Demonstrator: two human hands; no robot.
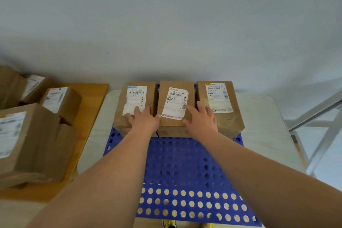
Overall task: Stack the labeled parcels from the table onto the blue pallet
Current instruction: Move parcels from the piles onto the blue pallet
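Note:
Three brown labeled parcels stand side by side along the far edge of the blue perforated pallet: a left parcel, a middle parcel and a right parcel. My left hand lies flat on the near top of the left parcel, thumb touching the middle parcel's left edge. My right hand rests with spread fingers across the gap between the middle and right parcels. Neither hand grips a parcel.
A wooden table on the left carries several more labeled parcels, the largest nearest me. The pallet lies on a pale low surface. A white wall stands behind. A metal frame stands at the right.

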